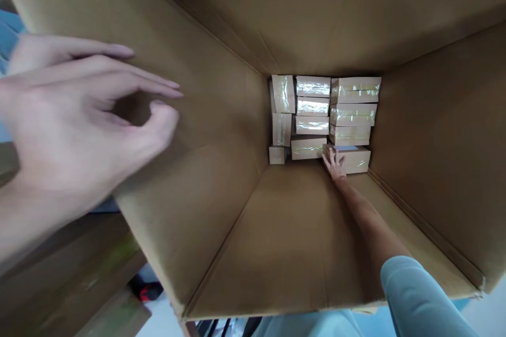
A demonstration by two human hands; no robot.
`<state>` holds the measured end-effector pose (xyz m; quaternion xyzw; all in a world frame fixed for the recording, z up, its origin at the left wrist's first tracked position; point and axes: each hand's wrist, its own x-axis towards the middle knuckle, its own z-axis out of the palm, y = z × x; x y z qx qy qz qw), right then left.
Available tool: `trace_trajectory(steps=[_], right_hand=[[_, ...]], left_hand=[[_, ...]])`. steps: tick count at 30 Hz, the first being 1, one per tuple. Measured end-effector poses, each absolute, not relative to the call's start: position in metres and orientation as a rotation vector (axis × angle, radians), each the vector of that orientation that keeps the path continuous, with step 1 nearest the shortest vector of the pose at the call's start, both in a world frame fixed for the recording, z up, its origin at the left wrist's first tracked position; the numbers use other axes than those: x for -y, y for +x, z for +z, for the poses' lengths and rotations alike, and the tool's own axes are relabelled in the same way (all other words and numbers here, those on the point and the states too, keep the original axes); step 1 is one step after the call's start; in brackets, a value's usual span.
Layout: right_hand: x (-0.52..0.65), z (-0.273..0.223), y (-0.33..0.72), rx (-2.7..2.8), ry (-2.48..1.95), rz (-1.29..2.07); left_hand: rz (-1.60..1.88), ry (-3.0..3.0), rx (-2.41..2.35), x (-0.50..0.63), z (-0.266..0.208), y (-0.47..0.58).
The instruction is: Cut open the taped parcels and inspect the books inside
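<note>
A large open cardboard carton (213, 210) surrounds the view, and I look down to its bottom. My right hand (336, 165) reaches deep inside, its fingers spread and touching the left end of a small cardboard box (358, 160) in the near right corner. A bluish patch shows on that box's top edge. Several other taped small boxes (312, 125) lie packed beside it in columns. My left hand (90, 105) is raised near the carton's left wall, fingers stretched and thumb apart from them, with nothing visible between.
A brown cardboard surface (59, 268) lies outside at lower left, with a black and red object (148, 289) beside it. Tall carton walls (446, 126) stand around the small boxes. Bare carton floor shows at the near side of the packed boxes.
</note>
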<state>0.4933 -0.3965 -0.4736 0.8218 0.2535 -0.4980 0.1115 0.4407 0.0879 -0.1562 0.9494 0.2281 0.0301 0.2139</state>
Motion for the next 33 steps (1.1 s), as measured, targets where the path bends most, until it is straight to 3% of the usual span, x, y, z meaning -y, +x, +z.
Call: trace_trajectory(steps=[4, 20, 25, 33], right_hand=[[0.402, -0.481, 0.49, -0.677, 2.38, -1.377], [0.407, -0.475, 0.514, -0.982, 2.308, -1.388], [0.404, -0.395, 0.523, -1.056, 2.283, -1.439], [0.417, -0.206, 0.5, -1.125, 2.666, -1.176]], left_hand=[[0.071, 2.659, -0.537, -0.062, -0.132, 0.477], [0.1, 2.691, -0.436, -0.075, -0.139, 0.468], [0.118, 2.653, -0.398, -0.083, -0.158, 0.473], [0.073, 2.701, -0.431, -0.057, -0.164, 0.484]])
